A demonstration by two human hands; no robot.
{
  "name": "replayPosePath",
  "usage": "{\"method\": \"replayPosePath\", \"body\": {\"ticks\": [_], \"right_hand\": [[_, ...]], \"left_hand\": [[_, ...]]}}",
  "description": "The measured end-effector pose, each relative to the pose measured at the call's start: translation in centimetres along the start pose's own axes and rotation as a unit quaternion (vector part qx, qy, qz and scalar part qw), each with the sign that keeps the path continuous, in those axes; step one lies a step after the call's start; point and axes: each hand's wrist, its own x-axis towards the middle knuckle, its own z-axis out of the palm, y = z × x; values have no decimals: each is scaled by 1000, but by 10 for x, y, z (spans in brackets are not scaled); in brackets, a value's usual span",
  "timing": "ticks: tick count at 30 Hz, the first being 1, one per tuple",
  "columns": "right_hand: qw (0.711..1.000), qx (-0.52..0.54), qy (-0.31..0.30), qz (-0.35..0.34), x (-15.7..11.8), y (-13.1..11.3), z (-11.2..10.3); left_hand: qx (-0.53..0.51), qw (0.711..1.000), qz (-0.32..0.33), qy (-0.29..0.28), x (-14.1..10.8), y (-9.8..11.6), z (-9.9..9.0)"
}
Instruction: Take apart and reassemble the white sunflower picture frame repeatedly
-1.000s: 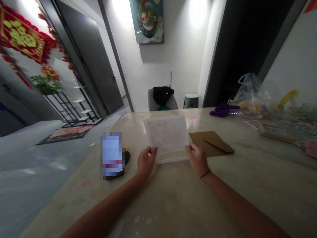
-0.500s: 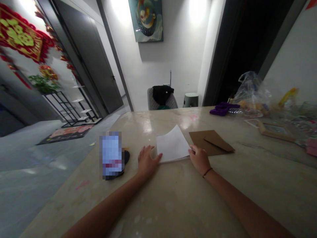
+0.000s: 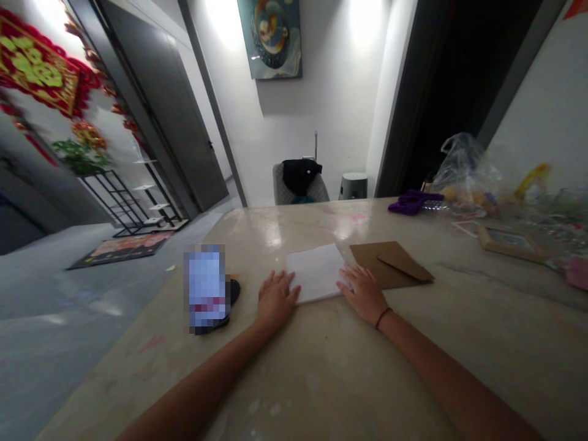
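Note:
White paper [image 3: 316, 272] lies flat on the table between my two hands; I cannot tell whether it is one folded sheet or a few stacked. My left hand [image 3: 276, 298] rests at its left edge, fingers apart, thumb at the near left corner. On the right edge lies my right hand [image 3: 365, 294], its fingers spread and touching the paper. A brown envelope [image 3: 390, 264], its flap side up, sits just beyond the right hand, close beside the paper.
On the left of the stone table [image 3: 294, 380] stands a blurred phone-like screen [image 3: 206, 285] on a dark stand. A purple cloth [image 3: 413, 202], a clear plastic bag [image 3: 466, 174] and a wooden frame [image 3: 509, 243] lie at the right. A chair [image 3: 278, 184] stands behind the table.
The paper's lifted far edge has come down and it now lies flat. My right hand has let go of its pinch and spread its fingers on the paper's right side.

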Motion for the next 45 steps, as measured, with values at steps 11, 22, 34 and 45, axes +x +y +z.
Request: {"method": "replayPosePath", "body": {"ticks": [11,22,34,45], "right_hand": [[986,-114,77,94,5,30,-19],[970,-140,9,198,0,108,-23],[970,-119,177,118,10,74,-49],[993,-107,41,6,6,-8,-18]], "left_hand": [[-36,999,-20,31,0,-2,4],[16,995,99,-30,-10,7,0],[-24,991,125,-42,-8,3,1],[-49,988,145,-27,-9,5,2]]}}
